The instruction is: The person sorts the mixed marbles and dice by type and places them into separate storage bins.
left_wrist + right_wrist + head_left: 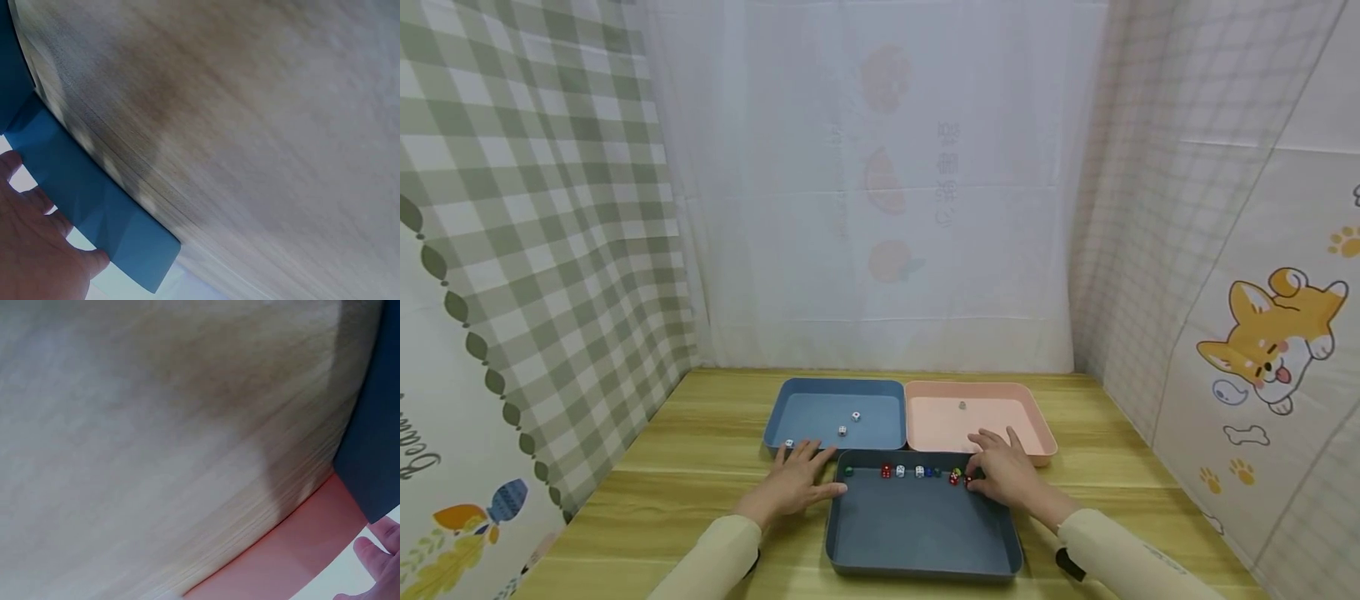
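At bottom middle, the dark tray (pixel 925 529) is leaving room. The left grip (pixel 792 485) is spreading wide at its edge; the right grip (pixel 1006 475) is bending by a red die (pixel 967 482), pinching unclear.

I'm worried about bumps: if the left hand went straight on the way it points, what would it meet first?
Likely the near rim of the blue tray, which the left hand overlaps in the head view; its height relative to that rim is unclear.
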The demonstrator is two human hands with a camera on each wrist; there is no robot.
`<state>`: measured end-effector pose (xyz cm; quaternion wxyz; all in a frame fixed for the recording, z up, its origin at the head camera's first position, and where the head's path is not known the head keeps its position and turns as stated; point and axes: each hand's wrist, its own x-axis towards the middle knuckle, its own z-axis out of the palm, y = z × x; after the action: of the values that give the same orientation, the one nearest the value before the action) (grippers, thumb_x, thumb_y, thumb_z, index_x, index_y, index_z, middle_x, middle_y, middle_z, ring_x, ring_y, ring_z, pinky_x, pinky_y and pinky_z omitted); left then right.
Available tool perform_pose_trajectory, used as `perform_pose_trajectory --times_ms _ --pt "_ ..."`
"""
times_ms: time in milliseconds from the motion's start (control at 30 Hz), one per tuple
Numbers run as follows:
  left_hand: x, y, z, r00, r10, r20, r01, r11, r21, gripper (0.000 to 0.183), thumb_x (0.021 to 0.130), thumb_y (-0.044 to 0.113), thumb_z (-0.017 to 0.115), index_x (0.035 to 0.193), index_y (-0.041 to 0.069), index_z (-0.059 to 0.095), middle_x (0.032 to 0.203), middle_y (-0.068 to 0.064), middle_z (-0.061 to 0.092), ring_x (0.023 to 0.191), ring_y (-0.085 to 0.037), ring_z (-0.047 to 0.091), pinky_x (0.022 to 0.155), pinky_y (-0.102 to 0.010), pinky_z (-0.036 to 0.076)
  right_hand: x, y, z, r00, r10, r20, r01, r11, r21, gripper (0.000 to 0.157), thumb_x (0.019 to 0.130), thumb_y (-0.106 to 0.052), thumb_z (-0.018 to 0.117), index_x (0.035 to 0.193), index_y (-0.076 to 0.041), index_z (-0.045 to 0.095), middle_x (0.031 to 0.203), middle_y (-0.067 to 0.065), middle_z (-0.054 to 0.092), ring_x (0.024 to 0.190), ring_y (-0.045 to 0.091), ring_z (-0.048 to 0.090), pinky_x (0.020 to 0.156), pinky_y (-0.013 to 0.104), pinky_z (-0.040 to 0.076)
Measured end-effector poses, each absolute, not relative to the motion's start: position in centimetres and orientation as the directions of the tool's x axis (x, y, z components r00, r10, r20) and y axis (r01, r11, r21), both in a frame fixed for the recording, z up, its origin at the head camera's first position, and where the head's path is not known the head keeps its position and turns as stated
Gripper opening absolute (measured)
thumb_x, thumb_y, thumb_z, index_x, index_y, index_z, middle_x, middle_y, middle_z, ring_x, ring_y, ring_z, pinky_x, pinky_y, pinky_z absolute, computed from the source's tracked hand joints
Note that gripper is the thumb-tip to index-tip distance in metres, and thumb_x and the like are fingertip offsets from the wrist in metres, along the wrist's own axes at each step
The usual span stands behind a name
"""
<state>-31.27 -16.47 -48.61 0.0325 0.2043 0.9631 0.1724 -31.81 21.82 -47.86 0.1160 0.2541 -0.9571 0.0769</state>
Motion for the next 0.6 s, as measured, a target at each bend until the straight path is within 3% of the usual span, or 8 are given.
perform_pose_trajectory --times_ms 600 --pt "-31.0 -16.4 -48.2 -0.913 0.407 -0.001 0.380 0.852 0.360 0.084 0.090 0.067 0.055 0.153 0.013 0.042 0.155 -0.021 0.034 0.145 -0.044 0.025 0.113 -0.068 0.008 -35.2 16.2 -43.6 -0.861 -0.380 0.339 -0.459 0.867 -0.195 0.006 0.081 -0.026 0.084 0.081 -0.023 0.078 0.133 0.018 0.060 0.130 0.037 0.050 0.106 0.075 0.017"
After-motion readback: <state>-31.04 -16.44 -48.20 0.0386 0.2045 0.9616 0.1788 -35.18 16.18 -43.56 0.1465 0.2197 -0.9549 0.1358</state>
